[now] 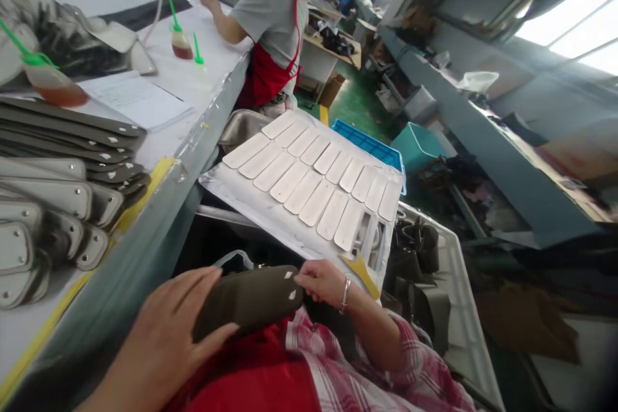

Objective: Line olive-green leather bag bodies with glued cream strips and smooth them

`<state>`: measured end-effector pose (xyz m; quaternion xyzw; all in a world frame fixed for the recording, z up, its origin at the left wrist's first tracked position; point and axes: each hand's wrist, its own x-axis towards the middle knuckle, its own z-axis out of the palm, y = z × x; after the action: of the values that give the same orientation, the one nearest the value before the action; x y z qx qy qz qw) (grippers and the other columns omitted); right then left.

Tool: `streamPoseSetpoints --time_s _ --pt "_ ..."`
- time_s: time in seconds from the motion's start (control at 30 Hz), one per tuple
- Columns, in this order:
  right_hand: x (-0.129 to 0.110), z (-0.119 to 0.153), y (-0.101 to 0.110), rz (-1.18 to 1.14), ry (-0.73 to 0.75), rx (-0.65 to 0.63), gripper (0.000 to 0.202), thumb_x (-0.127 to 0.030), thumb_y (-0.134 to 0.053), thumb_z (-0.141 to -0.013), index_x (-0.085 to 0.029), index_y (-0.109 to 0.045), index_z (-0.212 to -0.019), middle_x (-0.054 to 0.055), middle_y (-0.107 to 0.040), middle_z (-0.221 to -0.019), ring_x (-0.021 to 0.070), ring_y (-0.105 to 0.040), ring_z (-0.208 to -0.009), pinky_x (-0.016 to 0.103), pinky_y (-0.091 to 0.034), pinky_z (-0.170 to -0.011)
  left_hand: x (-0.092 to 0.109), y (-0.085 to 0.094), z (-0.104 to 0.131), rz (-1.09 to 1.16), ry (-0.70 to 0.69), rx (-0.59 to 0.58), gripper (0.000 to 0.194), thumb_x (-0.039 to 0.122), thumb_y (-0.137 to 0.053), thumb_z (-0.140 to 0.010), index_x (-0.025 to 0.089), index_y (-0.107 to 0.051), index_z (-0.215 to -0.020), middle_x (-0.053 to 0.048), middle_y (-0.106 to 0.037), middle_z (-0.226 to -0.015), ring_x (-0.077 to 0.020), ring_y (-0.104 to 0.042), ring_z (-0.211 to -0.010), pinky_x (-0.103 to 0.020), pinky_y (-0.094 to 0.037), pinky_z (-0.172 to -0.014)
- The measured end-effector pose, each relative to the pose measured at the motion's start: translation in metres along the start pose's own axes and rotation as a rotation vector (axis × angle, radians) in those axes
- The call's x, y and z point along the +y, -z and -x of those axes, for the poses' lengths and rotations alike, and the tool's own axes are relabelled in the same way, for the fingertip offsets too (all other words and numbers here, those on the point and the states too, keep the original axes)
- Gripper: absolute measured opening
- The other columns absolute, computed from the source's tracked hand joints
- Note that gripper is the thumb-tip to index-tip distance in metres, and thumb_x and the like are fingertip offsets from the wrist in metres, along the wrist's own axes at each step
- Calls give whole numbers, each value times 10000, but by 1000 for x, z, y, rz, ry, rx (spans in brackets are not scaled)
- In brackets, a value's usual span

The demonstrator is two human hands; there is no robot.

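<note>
**Fingers (309,279) gripping both ends of one dark strip (248,299), plenty of pieces around**

So the dark strip is held just above the red clothing (261,370). One end is wrapped by the left hand (168,328), thumb along the near edge, and the other is pinched by the right hand (324,283), right by two small white patches (291,295).

Progress-wise: the patches are already on this one, so it's probably partway along, though whether anything more is needed can't be told from here. On the desk (212,93), dark strips with similar patches (67,125) are piled up next to some pale pieces with small holes (46,196). Finished or queued? Can't be told either.

Ahead, pale pieces in two rows (290,187) are laid out on a board (232,194). That part looks done neatly, but none seems to be joined to a dark strip. Two bottles with green spouts (181,48) are parked on the desk, untouched.
</note>
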<state>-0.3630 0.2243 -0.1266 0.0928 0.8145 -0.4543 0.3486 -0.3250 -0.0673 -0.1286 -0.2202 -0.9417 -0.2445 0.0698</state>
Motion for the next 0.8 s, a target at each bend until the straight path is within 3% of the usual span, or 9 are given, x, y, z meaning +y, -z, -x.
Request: streamPoseSetpoints --time_s 0.1,0.2,0.27,0.4,0.8 --pt "3 0 3 21 21 -17 163 -294 -529 -771 -165 -514 -673 -56 -500 -491 54 -452 -391 149 -326 -353 35 -32 -38 -43 -171 -176 809 529 -645 -649 127 -371 -1296 -127 -460 -1294 -286 -404 -1184 -432 -282 -1017" --pt "6 -1 5 -18 17 -39 166 -267 -517 -782 -162 -503 -653 -62 -485 -473 50 -442 -382 146 -319 -352 55 -57 -57 -16 -155 -346 825 505 -681 -608 94 -405 -1268 -147 -482 -1270 -289 -439 -1151 -431 -327 -984" --pt "8 -2 7 -73 7 -69 176 -250 -510 -787 -161 -490 -637 -66 -470 -456 47 -426 -372 147 -310 -349 60 -64 -61 4 -121 -405 780 486 -680 -613 88 -436 -1238 -153 -503 -1244 -278 -467 -1121 -412 -355 -962" --pt "10 -2 10 -134 -20 -110 175 -246 -513 -788 -161 -480 -638 -77 -441 -427 47 -388 -353 154 -288 -341 65 -62 -62 -8 -107 -413 707 439 -668 -639 86 -461 -1216 -163 -509 -1239 -277 -463 -1134 -403 -343 -980" --pt "5 2 17 196 67 -9 232 -334 -544 -761 -151 -552 -619 -37 -530 -510 51 -438 -443 172 -293 -436 70 -67 -55 -159 -170 -340 692 463 -629 -673 67 -472 -1219 -180 -514 -1235 -300 -482 -1116 -428 -384 -946"
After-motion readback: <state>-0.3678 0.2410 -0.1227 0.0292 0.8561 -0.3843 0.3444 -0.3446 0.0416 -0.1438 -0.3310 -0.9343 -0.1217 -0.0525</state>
